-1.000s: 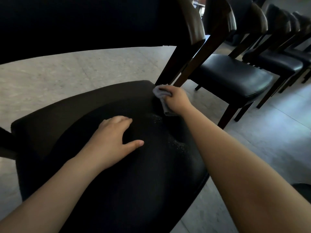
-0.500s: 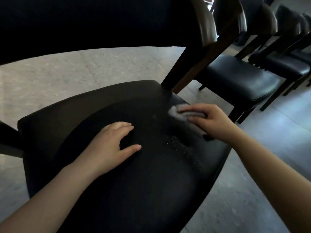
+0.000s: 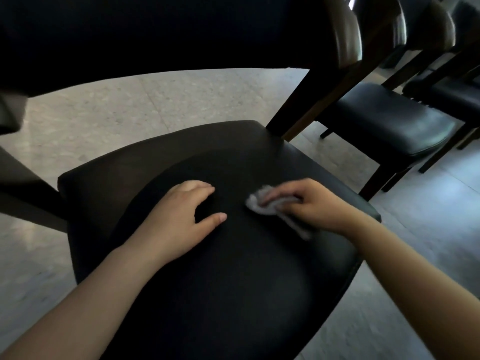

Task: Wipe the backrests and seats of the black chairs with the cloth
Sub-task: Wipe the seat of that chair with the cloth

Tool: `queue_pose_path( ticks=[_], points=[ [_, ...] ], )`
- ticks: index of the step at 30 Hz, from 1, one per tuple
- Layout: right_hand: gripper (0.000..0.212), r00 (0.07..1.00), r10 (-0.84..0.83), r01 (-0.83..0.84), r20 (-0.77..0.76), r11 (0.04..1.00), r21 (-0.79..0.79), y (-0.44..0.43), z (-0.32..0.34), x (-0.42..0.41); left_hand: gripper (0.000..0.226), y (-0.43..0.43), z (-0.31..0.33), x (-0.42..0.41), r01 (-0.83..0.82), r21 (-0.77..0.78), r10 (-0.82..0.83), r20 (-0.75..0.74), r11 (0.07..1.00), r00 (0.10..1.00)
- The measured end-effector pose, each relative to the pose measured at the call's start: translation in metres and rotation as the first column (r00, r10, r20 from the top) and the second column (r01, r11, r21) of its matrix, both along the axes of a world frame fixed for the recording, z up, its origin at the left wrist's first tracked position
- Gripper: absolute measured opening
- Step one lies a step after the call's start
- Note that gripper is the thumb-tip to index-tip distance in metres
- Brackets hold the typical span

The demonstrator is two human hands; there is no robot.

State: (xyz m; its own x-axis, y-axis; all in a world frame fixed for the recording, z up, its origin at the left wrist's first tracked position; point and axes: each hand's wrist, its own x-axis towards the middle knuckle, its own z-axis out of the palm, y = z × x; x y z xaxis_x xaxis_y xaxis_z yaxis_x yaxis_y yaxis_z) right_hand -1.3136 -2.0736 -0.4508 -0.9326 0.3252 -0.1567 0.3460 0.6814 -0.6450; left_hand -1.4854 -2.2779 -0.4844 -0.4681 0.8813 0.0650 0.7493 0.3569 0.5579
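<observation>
The cloth [image 3: 257,207] was small, grey and soft. It probably weighed almost nothing and crumpled easily, so it was best held bunched under the fingers. It lay on the seat [image 3: 233,294] of the nearest black chair. The right hand [image 3: 314,207] gripped it with curled fingers and pressed it down. The left hand [image 3: 179,224] rested on the seat just beside it, fingers relaxed and holding nothing.

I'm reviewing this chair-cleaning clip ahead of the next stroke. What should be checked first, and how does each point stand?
1. The cloth is gripped by the right hand: ok.
2. The cloth lies against the seat: ok.
3. Path leftward is free: not ok, the left hand rests on the seat beside the cloth.
4. Left part of the seat is wiped: cannot tell.
5. The backrest is wiped: cannot tell, too dark.
</observation>
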Motion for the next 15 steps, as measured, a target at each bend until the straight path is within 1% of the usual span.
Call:
queue_pose_path(
  ticks=[2, 3, 5, 6, 7, 10, 13, 15],
  points=[
    [0.040, 1.000, -0.009, 0.008, -0.013, 0.994, -0.107, -0.008, 0.022, 0.023, 0.062, -0.006, 0.002, -0.003, 0.007, 0.003, -0.007, 0.016, 1.000, 1.000],
    [0.041, 0.996, -0.054, 0.046, -0.073, 0.993, -0.106, -0.009, 0.027, 0.024, 0.061, -0.008, 0.002, -0.005, 0.012, 0.005, -0.012, 0.010, 1.000, 1.000],
    [0.040, 0.961, -0.150, 0.152, -0.233, 0.988, -0.009, -0.009, 0.027, 0.006, 0.060, -0.010, 0.003, -0.006, 0.019, -0.003, -0.019, 0.000, 1.000, 1.000],
    [0.038, 0.941, -0.185, 0.205, -0.283, 0.978, 0.043, -0.009, 0.022, -0.010, 0.059, -0.010, 0.003, -0.006, 0.017, 0.000, -0.017, -0.005, 1.000, 1.000],
    [0.036, 0.929, -0.215, 0.251, -0.302, 0.964, 0.083, -0.010, 0.016, -0.029, 0.058, -0.008, 0.004, -0.006, 0.010, 0.012, -0.010, -0.010, 1.000, 1.000],
    [0.035, 0.916, -0.321, 0.361, -0.241, 0.922, 0.142, -0.014, -0.014, -0.081, 0.054, -0.003, 0.006, -0.007, -0.042, 0.066, 0.043, -0.017, 0.997, 0.999],
    [0.034, 0.922, -0.344, 0.381, -0.176, 0.885, 0.267, -0.017, -0.036, -0.105, 0.051, 0.000, 0.007, -0.015, -0.107, 0.075, 0.109, -0.030, 0.991, 0.994],
    [0.034, 0.905, -0.358, 0.411, -0.231, 0.877, 0.248, -0.009, -0.039, -0.113, 0.050, -0.001, 0.006, -0.020, -0.132, 0.073, 0.135, -0.033, 0.989, 0.990]
  ],
)
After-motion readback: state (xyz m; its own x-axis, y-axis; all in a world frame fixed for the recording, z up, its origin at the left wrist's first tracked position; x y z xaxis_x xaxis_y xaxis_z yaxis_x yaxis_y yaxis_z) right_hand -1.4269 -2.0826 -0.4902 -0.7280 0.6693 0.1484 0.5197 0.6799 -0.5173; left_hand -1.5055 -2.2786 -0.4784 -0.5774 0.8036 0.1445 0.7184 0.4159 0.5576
